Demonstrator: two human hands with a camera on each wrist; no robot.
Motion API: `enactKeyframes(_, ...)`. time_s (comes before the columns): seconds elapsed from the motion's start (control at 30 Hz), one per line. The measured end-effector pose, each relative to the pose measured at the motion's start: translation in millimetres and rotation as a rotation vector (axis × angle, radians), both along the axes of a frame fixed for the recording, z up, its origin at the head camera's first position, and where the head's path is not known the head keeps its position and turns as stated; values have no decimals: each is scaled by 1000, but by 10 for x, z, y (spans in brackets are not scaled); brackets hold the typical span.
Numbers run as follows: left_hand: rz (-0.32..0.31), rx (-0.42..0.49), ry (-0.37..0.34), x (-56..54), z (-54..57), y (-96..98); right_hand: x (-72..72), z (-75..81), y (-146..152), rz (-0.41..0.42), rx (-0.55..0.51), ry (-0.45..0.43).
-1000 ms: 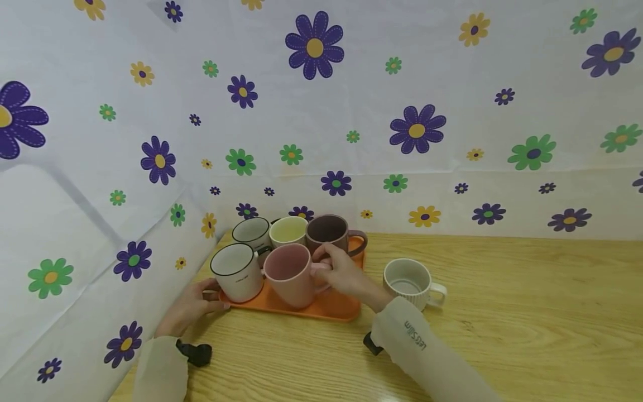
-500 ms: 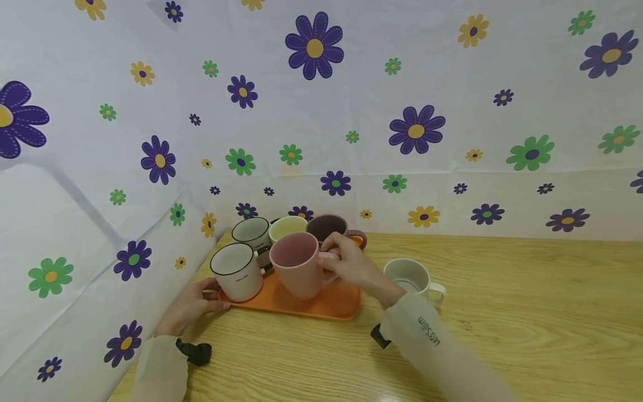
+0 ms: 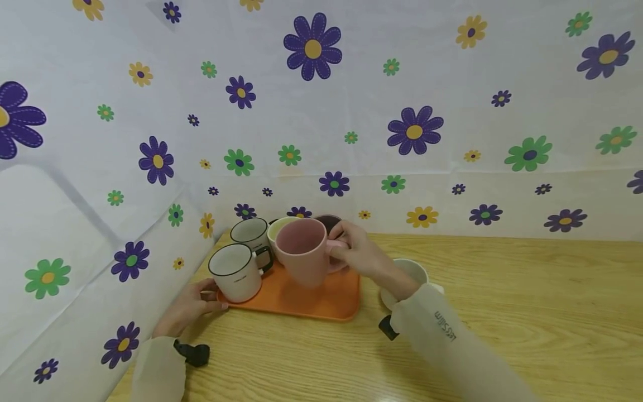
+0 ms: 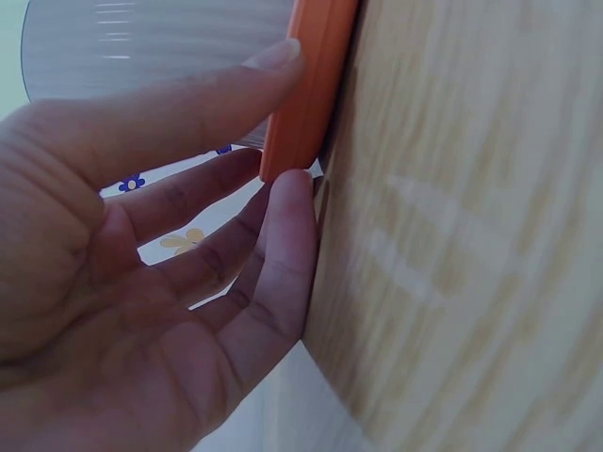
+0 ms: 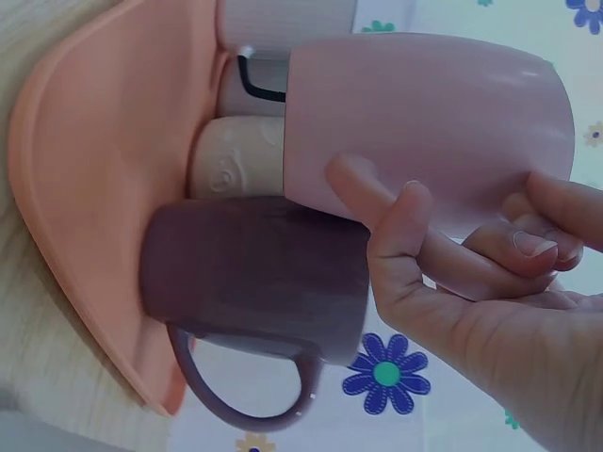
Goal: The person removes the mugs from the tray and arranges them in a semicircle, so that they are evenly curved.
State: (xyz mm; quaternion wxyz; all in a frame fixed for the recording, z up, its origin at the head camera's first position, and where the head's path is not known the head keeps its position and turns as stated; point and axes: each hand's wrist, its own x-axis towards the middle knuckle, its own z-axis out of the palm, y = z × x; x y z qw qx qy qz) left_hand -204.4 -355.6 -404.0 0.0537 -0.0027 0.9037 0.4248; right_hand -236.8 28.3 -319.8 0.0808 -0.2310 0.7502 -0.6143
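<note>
My right hand [image 3: 359, 254] pinches the handle of a pink mug [image 3: 301, 254] and holds it upright above the orange tray [image 3: 311, 306]. In the right wrist view the mug is well off the tray, beside a dark brown mug [image 5: 254, 278] standing there. My left hand [image 3: 188, 307] is at the tray's front left corner; in the left wrist view its thumb lies along the rim and the fingers curl at the edge. Close to that hand stands a white mug with a black rim [image 3: 238, 276]. Behind are a similar mug [image 3: 249, 231] and a yellow-lined one, partly hidden.
A ribbed off-white mug [image 3: 414, 271] stands on the wooden table [image 3: 527, 312] right of the tray, partly covered by my right wrist. A white flower-print cloth [image 3: 372, 162] hangs behind the table and along its left side.
My right hand has raised the pink mug from the front of the tray and moved it back and slightly right, now overlapping the rear mugs. My left hand stays at the tray corner.
</note>
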Motion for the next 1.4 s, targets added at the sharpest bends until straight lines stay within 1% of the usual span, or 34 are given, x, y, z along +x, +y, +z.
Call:
enactKeyframes(0.17,-2,1,1,-8,-14,-18,19,62,86,35,-37,15)
enactKeyframes(0.5,3,5,5,11,-34,-25,25,151,240,29,-35,-14)
enactKeyframes(0.63,15,9,2,13,-34,-23,21,178,310,11,-30,-13)
enactKeyframes(0.83,0,21,-6,-10,-48,-44,13,208,452,2,-22,0)
enactKeyframes(1.03,-13,-3,13,-23,-53,-53,18,259,608,-41,-7,18)
enactKeyframes(1.2,0,-2,-4,-28,-31,-42,19,278,715,-83,7,41)
enactKeyframes(1.4,0,-11,-8,-20,-17,-20,21,303,814,-110,-10,44)
